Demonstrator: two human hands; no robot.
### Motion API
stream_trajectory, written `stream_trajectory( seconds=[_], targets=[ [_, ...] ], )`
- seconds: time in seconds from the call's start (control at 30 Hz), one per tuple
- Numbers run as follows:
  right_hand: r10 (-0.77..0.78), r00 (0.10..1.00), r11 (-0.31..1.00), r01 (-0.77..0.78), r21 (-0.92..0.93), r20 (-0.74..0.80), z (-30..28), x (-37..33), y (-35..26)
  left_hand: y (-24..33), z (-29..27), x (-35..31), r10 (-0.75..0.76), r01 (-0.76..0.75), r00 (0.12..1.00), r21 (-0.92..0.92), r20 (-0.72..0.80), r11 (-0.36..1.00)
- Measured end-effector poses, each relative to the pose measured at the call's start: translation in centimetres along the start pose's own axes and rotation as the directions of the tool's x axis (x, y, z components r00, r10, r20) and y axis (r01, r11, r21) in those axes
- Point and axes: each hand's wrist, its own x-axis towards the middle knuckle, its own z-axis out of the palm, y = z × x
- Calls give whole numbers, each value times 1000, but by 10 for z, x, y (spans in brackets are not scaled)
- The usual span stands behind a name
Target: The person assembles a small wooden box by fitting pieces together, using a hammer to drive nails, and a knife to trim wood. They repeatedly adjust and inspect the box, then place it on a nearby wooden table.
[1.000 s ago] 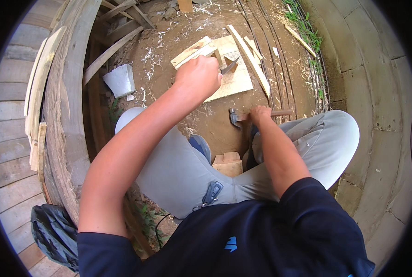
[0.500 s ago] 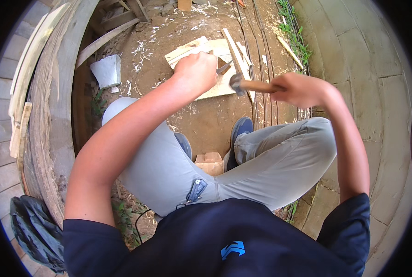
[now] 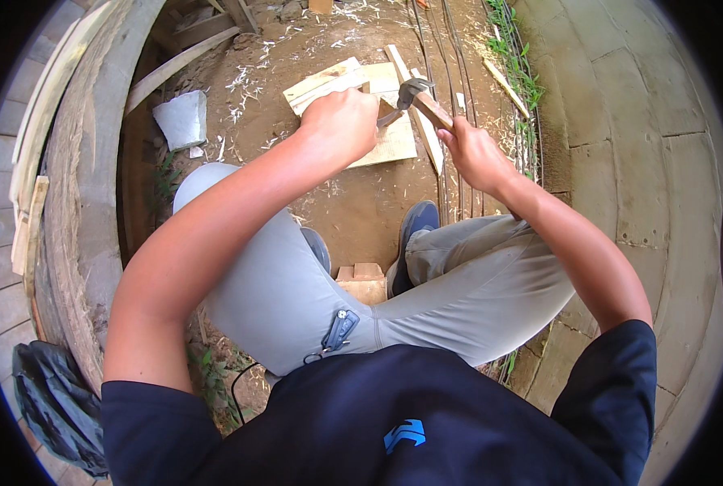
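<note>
My right hand (image 3: 479, 158) is closed round the wooden handle of a claw hammer (image 3: 432, 109). The hammer's dark head points up and left, close to my left hand (image 3: 341, 121). That hand is a fist around a tool with a curved dark metal end (image 3: 389, 119), which sticks out to the right of the knuckles; its grip is mostly hidden. Beneath both lie light wooden boards (image 3: 390, 150) on the dirt. Whether the hammer touches the curved tool, I cannot tell.
A narrow wood strip (image 3: 426, 134) leans across the boards' right side, beside long thin metal rods (image 3: 461, 73). A pale stone block (image 3: 181, 120) lies left. Large timber (image 3: 86, 202) runs along the left, a block wall (image 3: 645, 162) along the right. Wood shavings litter the ground.
My right hand has swung inward to the left, tilting the hammer so its head now sits up beside the curved tool. My left hand has stayed nearly still.
</note>
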Motion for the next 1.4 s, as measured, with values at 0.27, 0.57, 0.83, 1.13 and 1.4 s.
stream_trajectory(
  seconds=[0.27, 0.57, 0.83, 1.13, 1.4],
  targets=[
    [-60, 989, 998, 62, 11, -138, -9, 6, 0, 0, 5, -4, 60, -58, 997, 44, -57, 997],
    [-230, 973, 973, 230, 17, -8, -60, 30, 64, -9, 11, -10, 39, -36, 996, 29, -75, 999],
    [-256, 962, 950, 268, 158, -96, -3, 1, 60, -10, 19, -17, 19, -16, 995, 31, -95, 999],
    [-220, 976, 970, 220, 103, -12, 9, 8, 60, -3, 18, -19, 32, -29, 996, 40, -86, 999],
    [-197, 980, 976, 197, 91, -8, 6, 1, 47, -7, 30, -19, 33, -27, 991, 52, -129, 998]
  ],
)
